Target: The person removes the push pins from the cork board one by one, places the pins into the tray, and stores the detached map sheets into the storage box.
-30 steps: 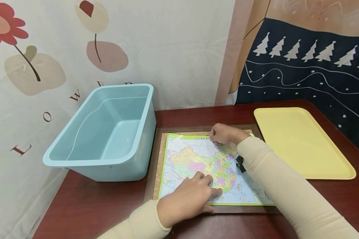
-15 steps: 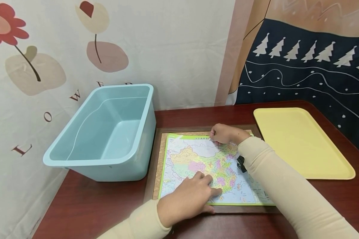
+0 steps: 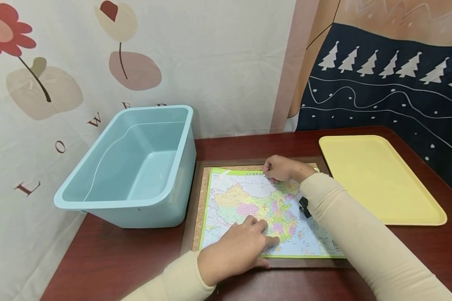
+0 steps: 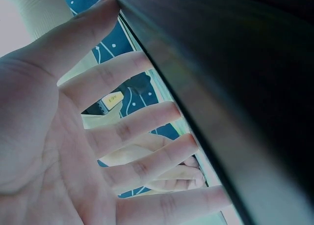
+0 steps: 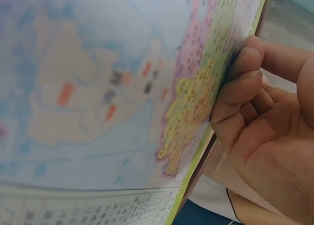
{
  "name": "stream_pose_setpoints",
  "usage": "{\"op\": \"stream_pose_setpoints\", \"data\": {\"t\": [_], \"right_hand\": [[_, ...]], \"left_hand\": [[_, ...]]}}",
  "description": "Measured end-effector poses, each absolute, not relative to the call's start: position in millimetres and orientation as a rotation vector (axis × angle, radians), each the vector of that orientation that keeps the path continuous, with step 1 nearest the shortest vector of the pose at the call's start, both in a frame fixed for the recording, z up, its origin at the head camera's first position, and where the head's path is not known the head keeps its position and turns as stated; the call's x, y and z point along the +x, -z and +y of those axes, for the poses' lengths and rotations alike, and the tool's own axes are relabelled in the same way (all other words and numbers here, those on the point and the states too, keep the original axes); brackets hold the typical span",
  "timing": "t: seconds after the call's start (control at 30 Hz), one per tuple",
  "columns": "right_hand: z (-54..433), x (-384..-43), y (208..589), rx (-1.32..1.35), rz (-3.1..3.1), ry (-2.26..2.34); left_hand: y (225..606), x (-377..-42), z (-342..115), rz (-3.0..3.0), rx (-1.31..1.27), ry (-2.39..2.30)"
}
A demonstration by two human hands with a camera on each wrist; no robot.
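Observation:
A map [image 3: 256, 196] with a lime-green border lies on a cork board [image 3: 204, 196] in a brown wooden frame [image 3: 190, 234]. My left hand [image 3: 237, 248] rests on the map's lower middle with spread fingers, its thumb at the frame's front edge. In the left wrist view those fingers [image 4: 132, 126] reach straight to the map. At the map's top edge my right hand [image 3: 282, 168] has curled fingers. Thumb and forefinger pinch together there in the right wrist view, right at the green border; a tiny whitish thing shows at the fingertips, its kind hidden by them.
A pale blue plastic tub [image 3: 128, 205] stands to the left of the board. To the right, a yellow tray [image 3: 380, 179] lies on the dark red table [image 3: 135, 259]. Printed cloth [image 3: 226, 75] hangs behind the table's back edge.

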State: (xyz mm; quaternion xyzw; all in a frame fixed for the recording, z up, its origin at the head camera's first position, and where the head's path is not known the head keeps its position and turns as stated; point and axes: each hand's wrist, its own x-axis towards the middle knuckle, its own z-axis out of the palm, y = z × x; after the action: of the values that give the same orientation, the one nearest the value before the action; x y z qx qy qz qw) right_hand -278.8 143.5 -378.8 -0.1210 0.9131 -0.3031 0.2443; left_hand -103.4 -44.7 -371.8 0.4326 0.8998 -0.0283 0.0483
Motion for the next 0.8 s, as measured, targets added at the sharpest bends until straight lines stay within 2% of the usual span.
{"op": "stream_pose_setpoints", "data": {"t": [0.8], "right_hand": [[144.8, -279.2, 380.6, -0.359, 2.486, 0.804]], "left_hand": [[371.7, -103.8, -44.6, 2.743, 1.329, 0.091]]}}
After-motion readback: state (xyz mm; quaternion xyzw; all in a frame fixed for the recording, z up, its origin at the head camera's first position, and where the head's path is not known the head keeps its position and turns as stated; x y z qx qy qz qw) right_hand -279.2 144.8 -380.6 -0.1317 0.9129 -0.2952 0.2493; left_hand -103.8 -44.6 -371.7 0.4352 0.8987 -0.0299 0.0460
